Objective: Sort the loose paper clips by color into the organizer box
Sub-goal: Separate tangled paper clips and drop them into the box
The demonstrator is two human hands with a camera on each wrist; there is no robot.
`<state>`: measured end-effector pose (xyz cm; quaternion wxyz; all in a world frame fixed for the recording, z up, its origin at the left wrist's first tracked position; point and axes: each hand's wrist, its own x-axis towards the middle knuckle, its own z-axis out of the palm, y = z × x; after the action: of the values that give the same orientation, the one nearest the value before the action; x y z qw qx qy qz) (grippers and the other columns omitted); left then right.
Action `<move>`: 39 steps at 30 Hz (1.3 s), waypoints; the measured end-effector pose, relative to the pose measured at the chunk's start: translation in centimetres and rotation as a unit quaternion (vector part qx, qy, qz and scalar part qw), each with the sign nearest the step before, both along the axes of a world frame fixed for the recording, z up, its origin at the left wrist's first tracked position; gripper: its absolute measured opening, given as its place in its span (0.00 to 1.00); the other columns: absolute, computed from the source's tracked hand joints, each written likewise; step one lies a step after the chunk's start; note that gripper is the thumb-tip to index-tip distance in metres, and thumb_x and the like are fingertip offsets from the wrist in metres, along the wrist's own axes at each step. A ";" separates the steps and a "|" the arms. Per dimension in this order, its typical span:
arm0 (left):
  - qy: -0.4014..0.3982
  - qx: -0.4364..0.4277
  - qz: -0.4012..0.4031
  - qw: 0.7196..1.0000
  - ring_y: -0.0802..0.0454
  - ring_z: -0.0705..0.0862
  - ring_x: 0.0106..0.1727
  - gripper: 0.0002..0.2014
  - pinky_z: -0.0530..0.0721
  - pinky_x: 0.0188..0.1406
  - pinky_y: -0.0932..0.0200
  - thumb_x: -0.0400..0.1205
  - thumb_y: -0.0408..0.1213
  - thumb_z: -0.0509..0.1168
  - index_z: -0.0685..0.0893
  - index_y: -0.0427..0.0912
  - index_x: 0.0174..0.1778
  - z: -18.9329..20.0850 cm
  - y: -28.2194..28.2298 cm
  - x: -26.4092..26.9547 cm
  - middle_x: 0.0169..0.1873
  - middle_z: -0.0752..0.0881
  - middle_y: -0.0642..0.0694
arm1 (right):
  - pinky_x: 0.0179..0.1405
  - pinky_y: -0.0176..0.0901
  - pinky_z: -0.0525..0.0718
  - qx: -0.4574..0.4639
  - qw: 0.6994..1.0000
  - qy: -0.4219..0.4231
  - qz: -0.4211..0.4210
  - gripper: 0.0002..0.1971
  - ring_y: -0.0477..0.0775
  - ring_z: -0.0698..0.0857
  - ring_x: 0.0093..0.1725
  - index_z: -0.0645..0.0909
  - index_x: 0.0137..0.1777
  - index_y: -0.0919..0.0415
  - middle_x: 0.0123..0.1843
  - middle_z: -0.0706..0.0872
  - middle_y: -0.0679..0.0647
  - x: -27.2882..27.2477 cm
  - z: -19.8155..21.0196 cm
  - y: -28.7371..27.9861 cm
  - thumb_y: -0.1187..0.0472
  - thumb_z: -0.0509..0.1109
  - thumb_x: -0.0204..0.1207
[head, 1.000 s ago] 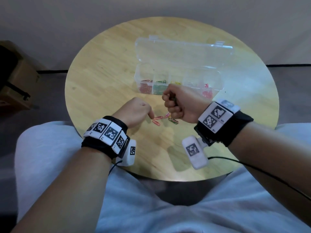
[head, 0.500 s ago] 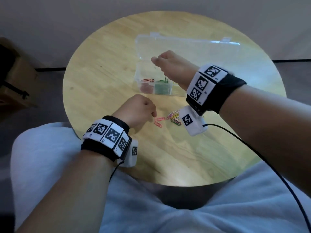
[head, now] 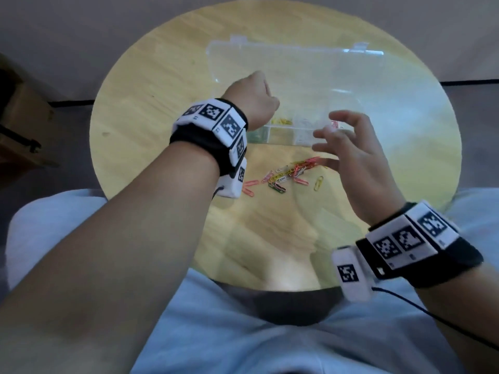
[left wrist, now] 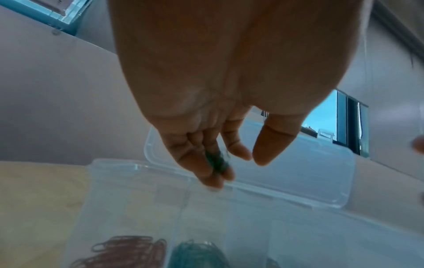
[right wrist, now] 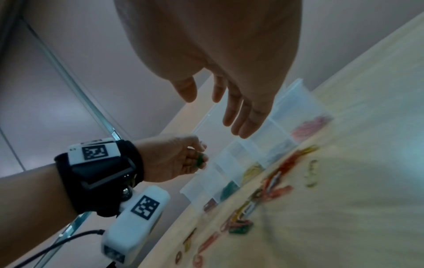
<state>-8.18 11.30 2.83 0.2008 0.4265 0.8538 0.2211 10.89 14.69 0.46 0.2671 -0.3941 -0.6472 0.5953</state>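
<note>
A round pale wooden table [head: 151,85] sits in front of my knees, with grey walls behind it and a brown box at the far left on the floor. On the table stands the clear organizer box [head: 280,136], its lid [head: 294,66] thrown back flat toward the wall. My left hand [head: 253,99] hangs over the box's left end, fingers pointing down and gathered round a small clump of green paper clips [left wrist: 216,160] held against my fingertips; directly below, the second compartment from the left already holds a green heap [left wrist: 197,253], and the one beside it at the end holds dark red ones [left wrist: 123,250]. My right hand [head: 348,157] hovers between the box and the loose pile, fingers spread wide and holding nothing. I judge the sorting well underway but not finished: besides red and green, there are yellow clips [head: 363,121] in a middle compartment and pinkish ones [right wrist: 312,127] at the right end, with something pale in between that I can't make out. Still loose on the wood, just in front of the box, is a tangle of mixed clips [head: 291,171] in pink, orange, yellow, white and green, plus a lone yellow clip [head: 319,182] a little to the right. Those all remain, once this green bunch is dropped.
</note>
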 end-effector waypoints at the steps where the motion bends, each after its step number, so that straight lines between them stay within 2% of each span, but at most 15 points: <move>1: 0.003 -0.017 -0.003 1.000 0.45 0.81 0.55 0.11 0.79 0.47 0.53 0.84 0.41 0.57 0.76 0.42 0.60 -0.3 0.1 0.1 0.57 0.82 0.44 | 0.52 0.49 0.87 -0.004 1.000 0.006 -0.003 0.09 0.54 0.87 0.53 0.74 0.62 0.51 0.57 0.86 0.58 0.6 -0.1 0.0 0.57 0.64 0.84; 4: 0.007 -0.035 -0.020 0.999 0.45 0.79 0.62 0.19 0.77 0.54 0.54 0.85 0.43 0.58 0.72 0.45 0.71 -0.8 -0.3 0.7 0.66 0.78 0.44 | 0.49 0.49 0.85 0.008 1.000 -0.004 0.002 0.06 0.51 0.88 0.46 0.78 0.58 0.53 0.51 0.88 0.55 1.8 -0.3 0.3 0.59 0.65 0.83; 6: 0.021 -0.012 -0.029 0.999 0.46 0.78 0.64 0.20 0.74 0.55 0.56 0.84 0.42 0.59 0.72 0.46 0.72 -0.4 -1.0 1.4 0.67 0.78 0.44 | 0.45 0.49 0.84 0.024 0.999 -0.031 0.026 0.05 0.51 0.88 0.42 0.81 0.53 0.54 0.46 0.89 0.54 2.1 -0.2 0.9 0.62 0.65 0.82; 8: 0.031 0.033 -0.034 0.998 0.47 0.81 0.57 0.15 0.76 0.51 0.56 0.81 0.40 0.61 0.77 0.47 0.64 0.2 -2.4 2.5 0.58 0.82 0.46 | 0.42 0.48 0.83 0.054 0.991 -0.102 0.069 0.05 0.51 0.88 0.37 0.84 0.48 0.56 0.41 0.90 0.52 2.1 -0.3 1.4 0.63 0.67 0.81; 11: 0.017 0.020 -0.050 0.998 0.48 0.84 0.45 0.07 0.81 0.46 0.55 0.76 0.38 0.64 0.82 0.51 0.49 -0.4 -5.5 4.7 0.38 0.85 0.52 | 0.36 0.40 0.82 0.118 0.944 -0.265 0.155 0.05 0.50 0.88 0.37 0.87 0.45 0.49 0.38 0.90 0.48 2.4 -1.1 1.9 0.56 0.69 0.79; 14: -0.008 -0.062 -0.044 0.997 0.48 0.85 0.43 0.02 0.83 0.46 0.51 0.73 0.41 0.66 0.82 0.53 0.39 -2.3 -9.0 6.5 0.33 0.85 0.54 | 0.31 0.40 0.77 0.122 0.926 -0.311 0.173 0.07 0.51 0.84 0.35 0.87 0.44 0.47 0.34 0.87 0.47 2.7 -1.6 1.8 0.54 0.68 0.79; 16: -0.006 -0.102 -0.025 0.994 0.49 0.84 0.43 0.02 0.83 0.45 0.53 0.72 0.42 0.67 0.82 0.54 0.38 -3.3 -10.5 6.4 0.32 0.84 0.56 | 0.30 0.40 0.74 0.134 0.921 -0.324 0.169 0.07 0.50 0.81 0.34 0.88 0.45 0.48 0.35 0.85 0.49 2.6 -1.8 1.5 0.53 0.68 0.79; 19: 0.003 -0.105 0.008 0.994 0.49 0.84 0.44 0.04 0.82 0.44 0.53 0.73 0.44 0.70 0.82 0.55 0.40 -4.0 -10.8 5.2 0.33 0.84 0.57 | 0.30 0.36 0.72 0.155 0.911 -0.338 0.181 0.08 0.44 0.80 0.34 0.89 0.51 0.47 0.35 0.84 0.45 2.2 -2.2 1.2 0.53 0.68 0.79; 21: 0.000 -0.094 0.024 0.995 0.49 0.84 0.44 0.06 0.82 0.44 0.52 0.73 0.45 0.72 0.82 0.55 0.42 -4.3 -10.6 4.6 0.34 0.84 0.57 | 0.30 0.34 0.71 0.167 0.902 -0.350 0.191 0.10 0.40 0.77 0.32 0.88 0.55 0.46 0.33 0.80 0.42 1.9 -2.5 1.1 0.54 0.68 0.79; 24: -0.017 -0.095 0.013 0.995 0.50 0.84 0.46 0.08 0.83 0.48 0.50 0.74 0.42 0.73 0.83 0.56 0.47 -4.8 -10.3 4.4 0.40 0.87 0.55 | 0.28 0.35 0.69 0.184 0.880 -0.388 0.200 0.12 0.40 0.75 0.31 0.89 0.57 0.44 0.31 0.77 0.41 1.6 -2.7 1.0 0.55 0.67 0.78; 28: -0.015 -0.126 -0.021 0.992 0.49 0.84 0.50 0.10 0.84 0.53 0.50 0.74 0.39 0.70 0.83 0.58 0.49 -5.4 -10.4 4.6 0.45 0.86 0.55 | 0.29 0.39 0.72 0.192 0.868 -0.413 0.198 0.08 0.46 0.80 0.34 0.91 0.49 0.43 0.35 0.85 0.45 1.9 -2.5 0.7 0.55 0.71 0.76; 32: -0.013 -0.158 -0.023 0.987 0.50 0.84 0.49 0.07 0.84 0.53 0.49 0.74 0.39 0.70 0.82 0.57 0.41 -5.6 -10.7 4.7 0.43 0.85 0.56 | 0.32 0.39 0.77 0.200 0.852 -0.434 0.214 0.04 0.49 0.84 0.35 0.89 0.35 0.42 0.35 0.88 0.46 2.2 -2.6 0.4 0.53 0.78 0.69; 34: -0.010 -0.154 -0.024 0.988 0.50 0.83 0.47 0.07 0.83 0.51 0.51 0.74 0.38 0.71 0.81 0.56 0.38 -5.5 -10.7 4.7 0.43 0.85 0.54 | 0.34 0.41 0.79 0.208 0.842 -0.446 0.222 0.07 0.50 0.85 0.36 0.86 0.31 0.43 0.35 0.87 0.46 2.3 -2.8 0.2 0.52 0.80 0.67; 36: 0.000 -0.128 -0.030 0.991 0.51 0.80 0.46 0.08 0.80 0.48 0.54 0.75 0.38 0.72 0.80 0.55 0.41 -5.4 -10.7 4.6 0.45 0.81 0.53 | 0.36 0.43 0.81 0.206 0.847 -0.438 0.219 0.09 0.52 0.84 0.36 0.84 0.32 0.45 0.34 0.85 0.46 2.3 -2.8 0.1 0.49 0.82 0.65; 39: 0.017 -0.084 -0.044 0.995 0.55 0.75 0.49 0.13 0.76 0.52 0.57 0.75 0.36 0.75 0.81 0.52 0.51 -5.4 -10.6 4.5 0.49 0.72 0.54 | 0.40 0.46 0.83 0.202 0.856 -0.425 0.213 0.10 0.53 0.84 0.38 0.83 0.36 0.44 0.35 0.84 0.45 2.3 -2.8 0.1 0.47 0.82 0.64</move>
<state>-3.69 0.68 -2.52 0.2314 0.4491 0.8528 0.1321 13.18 14.76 -2.36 -0.0936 -0.3989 -0.8720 0.2678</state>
